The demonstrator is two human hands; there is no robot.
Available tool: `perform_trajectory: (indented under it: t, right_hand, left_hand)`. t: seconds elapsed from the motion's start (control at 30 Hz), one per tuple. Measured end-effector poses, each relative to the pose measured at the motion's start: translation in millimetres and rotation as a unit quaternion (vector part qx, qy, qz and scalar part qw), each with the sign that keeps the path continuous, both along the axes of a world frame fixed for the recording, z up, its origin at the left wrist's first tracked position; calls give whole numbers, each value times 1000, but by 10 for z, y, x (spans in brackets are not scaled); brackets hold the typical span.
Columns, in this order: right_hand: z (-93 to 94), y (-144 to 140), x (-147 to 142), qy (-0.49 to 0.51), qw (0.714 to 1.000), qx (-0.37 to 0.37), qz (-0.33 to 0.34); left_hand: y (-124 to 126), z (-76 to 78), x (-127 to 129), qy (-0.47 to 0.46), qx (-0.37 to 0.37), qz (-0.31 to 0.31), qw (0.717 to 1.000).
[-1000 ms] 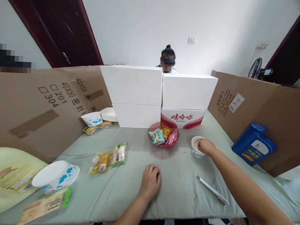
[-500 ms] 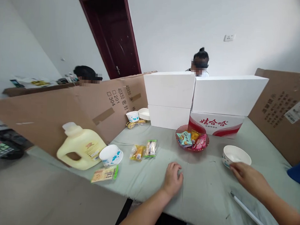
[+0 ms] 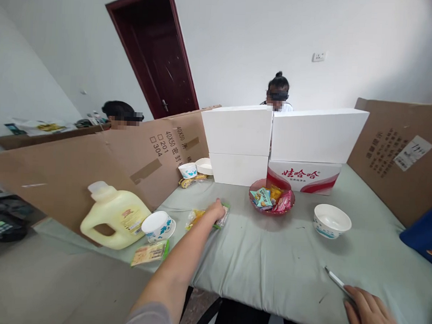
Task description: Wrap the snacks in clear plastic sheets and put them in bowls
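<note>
Left hand [image 3: 216, 210] reaches out across the counter [image 3: 269, 260], fingers down on a green snack packet [image 3: 222, 216]; grip not visible, can't tell if closed. A yellow packet [image 3: 195, 218] lies just beside it. Right hand [image 3: 370, 316] rests flat and loosely open at the near edge, touching a white pen [image 3: 334, 279]. White bowl [image 3: 332, 220] and red candy dish [image 3: 271, 200] sit farther back.

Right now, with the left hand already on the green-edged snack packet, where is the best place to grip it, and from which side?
Probably pinch the green-edged snack packet at its near short edge, coming from above on the near side where the left hand lies. It lies flat on the cloth, thin, so only a sealed edge gives a hold. The yellow packet lies close on its left, which leaves little room there.
</note>
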State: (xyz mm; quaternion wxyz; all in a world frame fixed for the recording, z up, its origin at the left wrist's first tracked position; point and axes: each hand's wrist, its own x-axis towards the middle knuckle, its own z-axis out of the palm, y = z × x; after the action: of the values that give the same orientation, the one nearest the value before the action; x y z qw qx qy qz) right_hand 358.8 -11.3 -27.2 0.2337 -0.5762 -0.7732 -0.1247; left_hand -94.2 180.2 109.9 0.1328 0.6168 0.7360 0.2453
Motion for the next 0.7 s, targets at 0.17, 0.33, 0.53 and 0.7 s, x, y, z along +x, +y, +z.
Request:
perform_trajectory:
  t: [0.17,0.33,0.53,0.7]
  right_hand:
    - [132,-31,-163,-7,998,46,-30]
    - [161,-82,-172,6,999,34,-37]
    - [240,5,-280,73,997,-6,-12]
    - [673,331,-1103,132,982,-49,126]
  left_hand:
    - [-257,-154,546,56,-3,-106,993]
    - [-1211,-652,1106,138,146,-285,937]
    - [-1864,-862,1099,69,179,-379,905]
    - [-1816,-853,1077,33,195,-358,913]
